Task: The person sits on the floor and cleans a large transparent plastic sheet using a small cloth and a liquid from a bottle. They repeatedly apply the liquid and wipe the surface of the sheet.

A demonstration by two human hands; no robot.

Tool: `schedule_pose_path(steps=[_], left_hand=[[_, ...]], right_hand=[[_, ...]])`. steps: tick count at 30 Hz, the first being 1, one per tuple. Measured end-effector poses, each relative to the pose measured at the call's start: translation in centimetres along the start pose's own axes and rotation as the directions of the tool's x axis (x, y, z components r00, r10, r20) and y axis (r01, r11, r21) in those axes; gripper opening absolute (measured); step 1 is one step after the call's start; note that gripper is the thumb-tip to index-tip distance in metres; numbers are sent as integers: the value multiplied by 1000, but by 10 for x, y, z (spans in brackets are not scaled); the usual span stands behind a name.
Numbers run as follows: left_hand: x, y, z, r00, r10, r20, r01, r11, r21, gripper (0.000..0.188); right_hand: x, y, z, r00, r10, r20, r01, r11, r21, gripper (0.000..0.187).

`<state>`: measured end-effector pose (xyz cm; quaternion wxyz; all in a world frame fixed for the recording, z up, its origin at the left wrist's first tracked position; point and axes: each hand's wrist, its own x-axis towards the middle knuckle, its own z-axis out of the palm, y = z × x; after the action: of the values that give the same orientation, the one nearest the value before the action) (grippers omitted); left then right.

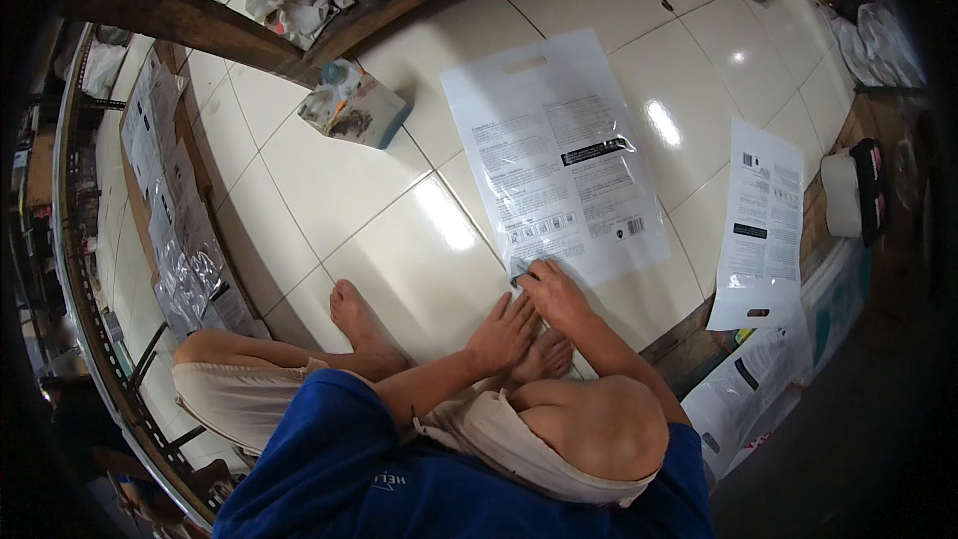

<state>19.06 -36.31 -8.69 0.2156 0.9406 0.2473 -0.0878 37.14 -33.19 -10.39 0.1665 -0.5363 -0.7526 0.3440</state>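
Note:
A white plastic bag (pixel 529 185) with printed text and a cut-out handle lies flat on the tiled floor in front of me. At its near left corner my right hand (pixel 555 295) grips a small bluish-grey cloth (pixel 518 267) with bent fingers. The cloth touches the bag's corner. Just left of it, my left hand (pixel 502 335) has its fingers stretched out and holds nothing. Its fingertips reach close to the right hand, above my bare right foot (pixel 544 355).
A dirty white jug (pixel 354 105) with a blue-green cap stands at the far left of the bag. Another printed bag (pixel 760 230) hangs over a wooden edge at right, beside a white-and-black brush-like block (pixel 844 194). Several printed bags (pixel 165 180) lie along the left.

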Motion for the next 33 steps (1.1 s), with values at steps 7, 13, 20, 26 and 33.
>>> schedule_pose_path(steps=[7, 13, 20, 26, 33], left_hand=[[-1, 1, 8, 996, -51, -78, 43, 993, -107, 55], [1, -2, 11, 997, -53, -61, 44, 990, -137, 56], [-1, -4, 5, 998, -28, -65, 21, 995, -97, 52], [-3, -2, 6, 999, -43, -16, 41, 991, -128, 60], [3, -6, -1, 992, -36, -118, 16, 985, -173, 51]], right_hand=[[67, 13, 4, 993, -39, -114, 31, 997, -73, 19], [151, 20, -34, 996, 35, -78, -40, 997, -60, 16], [23, 19, -3, 979, -161, 124, 170, 984, -62, 22], [67, 16, 5, 995, -94, -25, 90, 990, -110, 26], [206, 36, -35, 992, -8, -122, 5, 1000, -22, 17]])
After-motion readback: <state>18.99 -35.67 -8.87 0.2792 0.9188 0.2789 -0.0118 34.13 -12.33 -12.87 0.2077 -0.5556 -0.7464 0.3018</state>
